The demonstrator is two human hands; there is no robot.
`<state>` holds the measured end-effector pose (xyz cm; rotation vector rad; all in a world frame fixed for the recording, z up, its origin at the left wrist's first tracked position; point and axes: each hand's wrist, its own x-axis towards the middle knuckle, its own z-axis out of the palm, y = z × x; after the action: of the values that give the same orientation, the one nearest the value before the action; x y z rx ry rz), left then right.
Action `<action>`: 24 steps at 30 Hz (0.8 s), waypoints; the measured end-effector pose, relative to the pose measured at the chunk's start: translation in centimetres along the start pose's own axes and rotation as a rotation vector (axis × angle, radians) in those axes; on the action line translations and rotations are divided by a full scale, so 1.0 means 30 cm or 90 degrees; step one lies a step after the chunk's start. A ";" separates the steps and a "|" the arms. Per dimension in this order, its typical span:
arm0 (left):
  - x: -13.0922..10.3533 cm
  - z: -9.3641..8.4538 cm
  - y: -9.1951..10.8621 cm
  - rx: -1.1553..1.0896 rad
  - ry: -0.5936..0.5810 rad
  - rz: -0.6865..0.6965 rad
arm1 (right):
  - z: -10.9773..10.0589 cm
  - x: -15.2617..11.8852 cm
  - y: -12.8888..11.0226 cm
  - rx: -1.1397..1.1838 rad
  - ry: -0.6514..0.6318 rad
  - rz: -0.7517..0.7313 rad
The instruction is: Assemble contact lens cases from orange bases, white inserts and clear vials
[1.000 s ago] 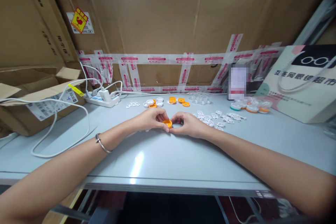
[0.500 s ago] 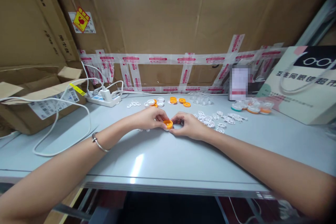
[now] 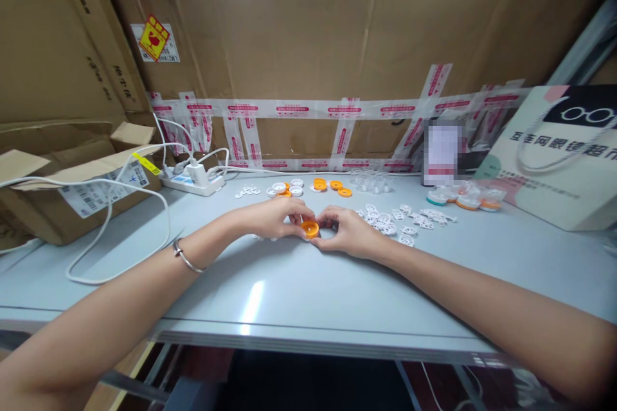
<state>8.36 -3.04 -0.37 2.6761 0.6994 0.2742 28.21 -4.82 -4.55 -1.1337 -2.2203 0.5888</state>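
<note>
A round orange plastic cup-like part (image 3: 310,229) with a white lower edge sits between my hands, low over the table. My left hand (image 3: 281,218) grips its left side between thumb and fingers. From the right, the thumb and fingertips of my right hand (image 3: 348,231) close on its other side. Just right of that hand lie several white openwork plastic pieces (image 3: 385,223). Some small white bits (image 3: 260,237) are partly hidden under my left hand. Behind both hands are white round parts (image 3: 295,183) and more orange round parts (image 3: 336,185).
Clear plastic pieces (image 3: 373,182) lie farther back. At the right are stacked clear-topped round items (image 3: 465,196), a blurred upright object (image 3: 441,153) and a paper bag (image 3: 554,173). A power strip (image 3: 197,183), white cable (image 3: 166,231) and open carton (image 3: 48,205) occupy the left.
The view has shifted very slightly, moving everything a little to the right in the picture. Both hands stay on the orange part, with hardly any motion of their own.
</note>
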 end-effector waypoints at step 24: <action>-0.005 0.041 -0.012 -0.071 0.067 -0.082 | -0.020 0.007 0.022 0.037 -0.059 -0.021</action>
<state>8.39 -3.17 -1.65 2.5136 0.8589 0.4098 28.90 -4.20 -4.44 -1.0587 -2.2798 0.7004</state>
